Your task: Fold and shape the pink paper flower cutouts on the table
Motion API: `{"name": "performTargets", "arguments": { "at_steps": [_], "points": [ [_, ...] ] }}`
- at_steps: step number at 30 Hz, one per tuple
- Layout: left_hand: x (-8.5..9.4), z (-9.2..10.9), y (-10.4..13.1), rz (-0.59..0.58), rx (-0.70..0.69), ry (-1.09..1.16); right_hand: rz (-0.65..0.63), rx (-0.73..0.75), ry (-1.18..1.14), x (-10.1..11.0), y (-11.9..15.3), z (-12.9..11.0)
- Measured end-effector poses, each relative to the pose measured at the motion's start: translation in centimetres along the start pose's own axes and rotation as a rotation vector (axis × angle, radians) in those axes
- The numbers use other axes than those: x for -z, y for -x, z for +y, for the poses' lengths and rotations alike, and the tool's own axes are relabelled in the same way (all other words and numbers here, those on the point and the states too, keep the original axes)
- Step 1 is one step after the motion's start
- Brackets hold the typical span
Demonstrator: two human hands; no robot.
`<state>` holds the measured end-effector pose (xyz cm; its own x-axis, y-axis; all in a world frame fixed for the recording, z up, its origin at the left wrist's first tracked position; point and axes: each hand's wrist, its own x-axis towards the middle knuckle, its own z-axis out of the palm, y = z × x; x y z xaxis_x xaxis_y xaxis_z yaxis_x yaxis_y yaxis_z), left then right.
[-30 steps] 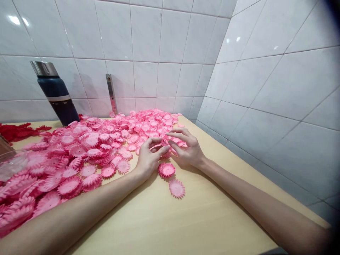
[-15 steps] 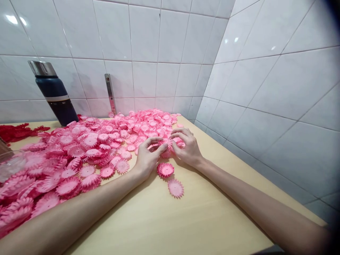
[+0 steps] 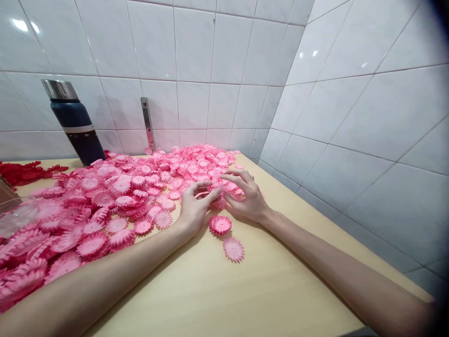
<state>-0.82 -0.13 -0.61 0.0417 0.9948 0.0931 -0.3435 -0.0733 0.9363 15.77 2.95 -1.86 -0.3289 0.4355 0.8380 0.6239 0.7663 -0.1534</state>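
Note:
Over the front right edge of the pink pile, my left hand [image 3: 194,206] pinches a pink fringed flower disc [image 3: 212,187] between thumb and fingers. Most of that disc is hidden by the fingertips. My right hand [image 3: 247,196] is close beside it, fingers curved and apart, its thumb tip near the left thumb. Whether the right thumb touches the disc is hard to see. Just below the hands lies a small stack of darker pink flower discs [image 3: 220,225]. A single pale pink flower disc [image 3: 233,249] lies flat nearer to me.
A large heap of pink flower discs [image 3: 121,185] spreads across the left and back of the wooden table [image 3: 224,299]. A dark blue bottle [image 3: 80,126], red pieces [image 3: 26,173] and clear plastic [image 3: 17,220] are at left. Tiled walls [image 3: 194,105] bound the back and right.
My right hand's fingers have spread a little, and the disc, earlier seen between both hands, is now mostly hidden at my left fingertips. The whole view has shifted slightly.

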Motion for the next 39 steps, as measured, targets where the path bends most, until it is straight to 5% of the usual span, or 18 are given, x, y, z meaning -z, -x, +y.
{"name": "performTargets", "arguments": {
  "at_steps": [4, 14, 23, 30, 39],
  "points": [
    [-0.2, 0.2, 0.2, -0.009, 0.029, 0.013, 0.023, 0.067, 0.087, -0.1, 0.1, -0.2],
    [-0.2, 0.4, 0.5, 0.047, -0.113, -0.089, 0.178, -0.413, 0.137, -0.5, 0.1, 1.8],
    [0.3, -0.3, -0.2, -0.044, -0.096, -0.051, -0.07, 0.009, -0.001, 0.1, 0.2, 0.2],
    [-0.1, 0.3, 0.3, -0.196, -0.081, -0.011, -0.098, 0.129, -0.124, 0.7, 0.2, 0.3],
    [-0.2, 0.2, 0.4, -0.15, -0.006, -0.039, -0.067, 0.137, -0.035, 0.3, 0.0, 0.2]
  ]
}}
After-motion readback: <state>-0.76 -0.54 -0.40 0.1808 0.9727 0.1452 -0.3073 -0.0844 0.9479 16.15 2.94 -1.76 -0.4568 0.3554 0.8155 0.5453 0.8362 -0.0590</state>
